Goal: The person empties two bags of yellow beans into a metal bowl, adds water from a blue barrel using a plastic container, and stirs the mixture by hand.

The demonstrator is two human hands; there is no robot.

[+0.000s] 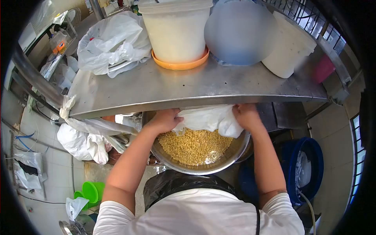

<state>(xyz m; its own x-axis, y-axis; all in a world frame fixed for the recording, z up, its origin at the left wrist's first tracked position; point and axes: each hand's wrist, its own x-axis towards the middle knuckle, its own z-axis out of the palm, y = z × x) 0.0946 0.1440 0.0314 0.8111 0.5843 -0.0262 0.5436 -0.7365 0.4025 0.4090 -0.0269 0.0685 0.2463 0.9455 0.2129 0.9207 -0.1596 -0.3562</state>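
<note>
A wide metal bowl point(184, 168) holds a heap of yellow beans point(194, 145), and a white cloth point(207, 118) hangs over the far part of them. My left hand point(165, 120) is closed on the cloth's left end, above the bowl's left side. At the opposite end, my right hand point(246, 116) grips the cloth near the bowl's right side. Between the two hands the cloth droops in folds, its lower right corner lying close to the beans. The shelf's front edge hides the bowl's far rim.
A steel shelf point(188, 88) overhangs the far side. On it stand a white bucket point(176, 31) in an orange dish point(180, 65), a plastic bag point(113, 43) and a tilted white tub point(282, 51). A blue barrel point(315, 164) is at right, green containers point(91, 192) at left.
</note>
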